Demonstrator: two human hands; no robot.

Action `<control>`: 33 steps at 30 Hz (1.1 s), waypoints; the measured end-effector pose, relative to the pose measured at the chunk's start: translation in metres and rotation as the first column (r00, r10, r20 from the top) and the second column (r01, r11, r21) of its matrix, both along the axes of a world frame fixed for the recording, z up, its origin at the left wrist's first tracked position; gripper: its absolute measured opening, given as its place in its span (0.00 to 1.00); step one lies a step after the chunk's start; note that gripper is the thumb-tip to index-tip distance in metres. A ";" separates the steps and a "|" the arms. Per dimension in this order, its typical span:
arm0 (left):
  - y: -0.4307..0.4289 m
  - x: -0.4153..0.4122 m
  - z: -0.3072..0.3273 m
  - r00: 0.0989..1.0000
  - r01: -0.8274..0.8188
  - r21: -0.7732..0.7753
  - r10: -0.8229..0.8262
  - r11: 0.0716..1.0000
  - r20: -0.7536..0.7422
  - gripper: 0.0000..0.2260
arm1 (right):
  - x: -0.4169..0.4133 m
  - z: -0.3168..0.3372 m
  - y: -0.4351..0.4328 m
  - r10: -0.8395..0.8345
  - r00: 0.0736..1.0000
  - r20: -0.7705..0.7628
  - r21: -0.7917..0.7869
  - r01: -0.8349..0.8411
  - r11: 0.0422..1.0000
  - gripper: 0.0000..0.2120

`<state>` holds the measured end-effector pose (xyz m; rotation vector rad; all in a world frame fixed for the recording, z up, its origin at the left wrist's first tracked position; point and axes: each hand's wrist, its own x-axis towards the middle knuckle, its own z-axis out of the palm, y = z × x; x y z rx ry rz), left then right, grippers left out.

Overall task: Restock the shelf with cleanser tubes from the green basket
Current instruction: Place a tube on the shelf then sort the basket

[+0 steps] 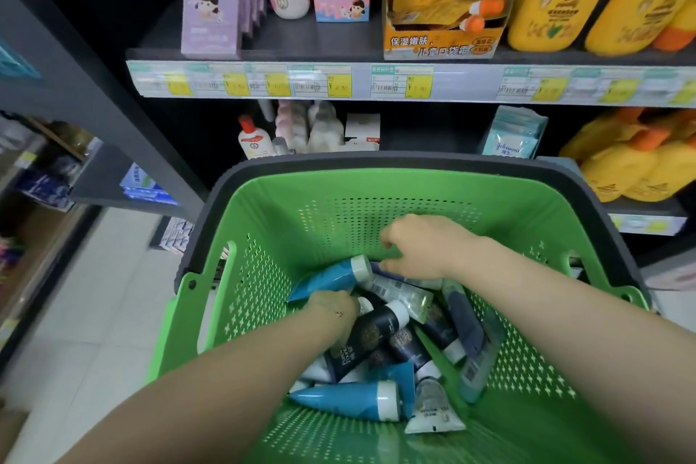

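Mostly the cleanser tubes, soft plastic in teal-blue, navy and clear with white caps, lie jumbled and crossed over one another in the bottom of the green perforated plastic basket; none of this pile is on the shelf yet. The left hand is dug in between a teal-blue tube and a long navy tube. Its fingers are buried in the pile, so I cannot tell whether they pinch anything. The right hand sits at the far end of the heap with its fingers curled down onto the tubes; what they hold, if anything, is hidden. To do this step well, take the topmost tubes first and grip each round its body rather than its cap, so the tangle beneath does not drag along. Beyond the basket stands the dark store shelving with yellow price labels. The tier below has a gap between small bottles and pale blue packets, perhaps the spot to fill.
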<state>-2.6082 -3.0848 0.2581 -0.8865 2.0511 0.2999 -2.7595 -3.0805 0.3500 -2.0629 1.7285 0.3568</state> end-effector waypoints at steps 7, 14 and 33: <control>-0.016 -0.005 0.015 0.989 -0.088 0.070 0.096 0.994 -0.117 0.20 | 0.000 -0.001 0.000 -0.002 1.000 -0.019 0.040 0.002 0.999 0.20; -0.039 -0.019 0.043 0.910 -0.143 0.083 0.164 0.986 -0.380 0.13 | -0.002 -0.005 -0.002 0.020 0.997 -0.078 0.155 -0.007 0.988 0.16; -0.072 -0.012 0.166 0.732 0.036 -0.013 -0.035 0.999 -0.680 0.07 | 0.004 0.006 -0.002 -0.225 0.890 0.396 0.056 0.221 0.974 0.19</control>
